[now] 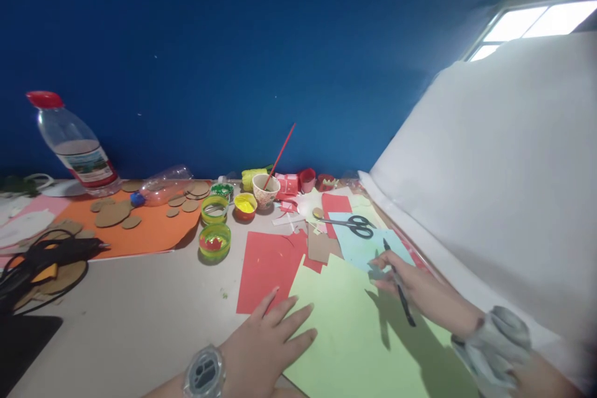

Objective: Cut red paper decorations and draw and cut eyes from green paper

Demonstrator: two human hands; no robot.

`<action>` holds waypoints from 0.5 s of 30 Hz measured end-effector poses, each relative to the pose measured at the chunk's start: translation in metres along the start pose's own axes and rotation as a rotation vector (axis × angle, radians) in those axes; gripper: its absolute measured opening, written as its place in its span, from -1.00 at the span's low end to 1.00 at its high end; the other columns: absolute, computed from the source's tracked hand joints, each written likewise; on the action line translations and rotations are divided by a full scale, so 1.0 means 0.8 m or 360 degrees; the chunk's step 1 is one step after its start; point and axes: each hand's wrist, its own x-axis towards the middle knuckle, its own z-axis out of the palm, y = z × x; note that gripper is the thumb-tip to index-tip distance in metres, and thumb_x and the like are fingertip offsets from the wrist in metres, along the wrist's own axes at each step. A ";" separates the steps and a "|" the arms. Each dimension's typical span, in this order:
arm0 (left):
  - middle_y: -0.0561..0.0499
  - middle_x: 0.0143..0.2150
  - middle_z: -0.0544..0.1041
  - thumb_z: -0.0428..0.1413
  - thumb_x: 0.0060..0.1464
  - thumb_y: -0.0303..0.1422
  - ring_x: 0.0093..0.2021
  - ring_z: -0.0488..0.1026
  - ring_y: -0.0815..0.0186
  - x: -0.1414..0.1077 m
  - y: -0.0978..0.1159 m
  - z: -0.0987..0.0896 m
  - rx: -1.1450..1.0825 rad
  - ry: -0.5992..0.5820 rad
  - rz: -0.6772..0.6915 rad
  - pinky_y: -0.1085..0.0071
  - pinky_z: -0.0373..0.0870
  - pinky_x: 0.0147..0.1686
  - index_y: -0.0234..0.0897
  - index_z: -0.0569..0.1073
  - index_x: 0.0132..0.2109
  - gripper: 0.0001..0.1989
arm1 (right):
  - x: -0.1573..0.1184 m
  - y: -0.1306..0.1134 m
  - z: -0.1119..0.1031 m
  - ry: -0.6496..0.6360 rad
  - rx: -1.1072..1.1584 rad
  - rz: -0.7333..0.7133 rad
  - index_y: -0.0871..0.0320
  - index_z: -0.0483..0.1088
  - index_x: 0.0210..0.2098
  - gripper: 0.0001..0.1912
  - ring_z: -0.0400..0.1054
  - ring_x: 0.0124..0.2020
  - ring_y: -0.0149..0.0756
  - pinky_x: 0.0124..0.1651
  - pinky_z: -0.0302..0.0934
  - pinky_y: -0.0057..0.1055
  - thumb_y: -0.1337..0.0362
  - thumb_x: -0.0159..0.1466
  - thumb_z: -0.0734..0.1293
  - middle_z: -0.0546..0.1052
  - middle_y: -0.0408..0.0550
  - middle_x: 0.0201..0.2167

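Observation:
My left hand (270,342) lies with its fingers spread over the left edge of a light green paper sheet (340,323), beside a red paper sheet (265,261). Above the green sheet is my right hand (405,280), holding a dark pen (402,295) slantwise between its fingers. The pen's shadow falls on the paper below. Just beyond that hand, black-handled scissors (359,226) rest on light blue paper (347,245). The green sheet's far edge has uneven cut notches.
On the left, a hot glue gun (60,252) with its cord lies beside orange paper (153,233) bearing cardboard pieces. A tall bottle (81,149), a paper cup (265,189) with a red stick, and small paint containers (214,241) stand toward the blue wall. White sheeting (504,168) rises on the right.

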 end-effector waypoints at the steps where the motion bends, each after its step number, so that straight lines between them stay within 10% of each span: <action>1: -0.05 0.34 0.01 -0.17 0.11 0.13 0.28 0.01 -0.03 0.000 0.000 0.000 0.0006 0.0027 0.0016 -0.07 -0.16 0.22 -0.16 0.14 0.26 -0.31 | -0.001 -0.005 0.007 -0.0059 -0.0135 -0.0012 0.01 0.28 -0.31 -0.70 0.30 -0.54 -0.28 -0.42 0.27 -0.30 -0.06 0.13 0.24 0.38 -0.22 -0.59; 15: -0.05 0.19 0.30 0.06 0.09 -0.05 0.20 0.16 0.08 -0.002 0.011 -0.032 0.0063 0.0111 0.0097 0.04 -0.04 0.22 -0.27 0.33 0.00 -0.55 | 0.029 -0.044 0.051 -0.0004 -0.0166 -0.0307 0.07 0.16 -0.36 -0.91 0.27 -0.43 -0.21 -0.33 0.18 -0.28 0.27 0.16 0.23 0.36 -0.14 -0.43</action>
